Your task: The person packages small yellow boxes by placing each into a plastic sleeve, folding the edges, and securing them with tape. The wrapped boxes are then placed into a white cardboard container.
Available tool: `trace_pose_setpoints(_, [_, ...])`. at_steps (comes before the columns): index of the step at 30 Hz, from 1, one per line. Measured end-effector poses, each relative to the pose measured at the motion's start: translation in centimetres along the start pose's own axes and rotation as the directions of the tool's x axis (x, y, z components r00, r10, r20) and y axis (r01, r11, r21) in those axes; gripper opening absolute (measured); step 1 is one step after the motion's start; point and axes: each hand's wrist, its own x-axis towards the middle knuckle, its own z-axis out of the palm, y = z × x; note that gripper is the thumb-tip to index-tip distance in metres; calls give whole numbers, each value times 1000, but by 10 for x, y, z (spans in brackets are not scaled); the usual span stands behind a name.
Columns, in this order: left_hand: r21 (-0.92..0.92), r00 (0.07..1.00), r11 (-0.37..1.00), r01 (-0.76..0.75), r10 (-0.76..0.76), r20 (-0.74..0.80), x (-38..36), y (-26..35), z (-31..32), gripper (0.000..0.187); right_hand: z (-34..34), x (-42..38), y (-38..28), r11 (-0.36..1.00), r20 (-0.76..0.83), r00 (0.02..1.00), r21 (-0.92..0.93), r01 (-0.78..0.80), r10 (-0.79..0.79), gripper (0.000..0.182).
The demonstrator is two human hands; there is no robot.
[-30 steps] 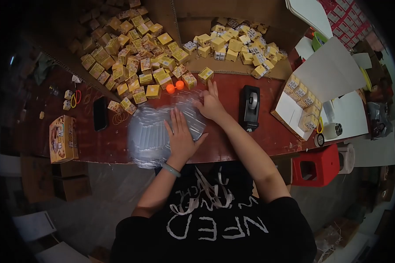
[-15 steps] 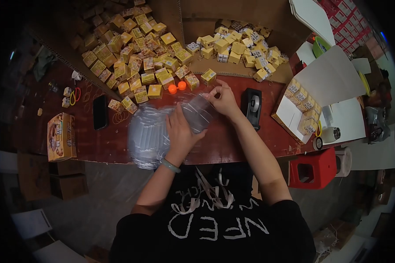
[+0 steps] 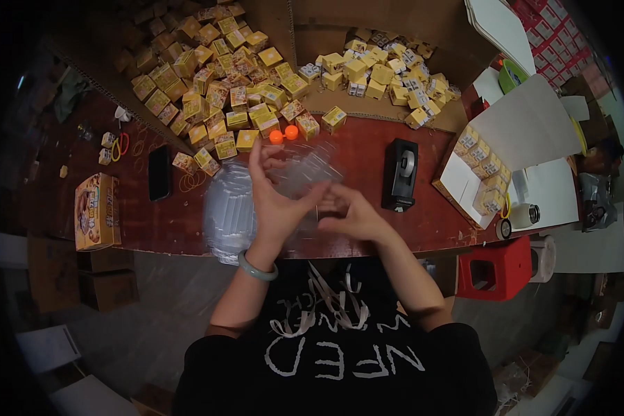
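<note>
Head view: the left hand point(image 3: 277, 208) was partly open, fingers curved, thumb extended toward the right hand point(image 3: 359, 216), which was half open with fingers bent. Motion blur obscured whether either gripped the clear plastic piece point(image 3: 312, 170), located at and beyond the fingertips. Hazard: a loose hold could have let the piece slip; a leftward sweep of the left hand could have disturbed the plastic stack point(image 3: 230, 215) just beside it. Surface: the red table point(image 3: 367, 156) carried 2 orange balls point(image 3: 291, 132) beyond the left hand and a tape dispenser point(image 3: 399, 184) right of the right hand. Room: a red stool point(image 3: 512, 267) stood farther right.
</note>
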Motion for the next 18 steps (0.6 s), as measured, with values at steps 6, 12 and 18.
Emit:
trace_pose_setpoints(6, [110, 996, 994, 2, -13, 94, -20, 0, 18, 125, 17, -22, 4, 972, -239, 963, -224, 66, -121, 20])
trace_pose_setpoints(12, [-23, 958, 966, 257, -251, 141, -35, 0, 21, 109, 8, -30, -33, 927, -214, 962, -366, 84, -172, 34])
trace_pose_setpoints(18, [438, 975, 871, -224, 205, 91, -37, -3, 21, 100, 19, -10, -91, 353, -7, 885, -919, 178, -465, 53])
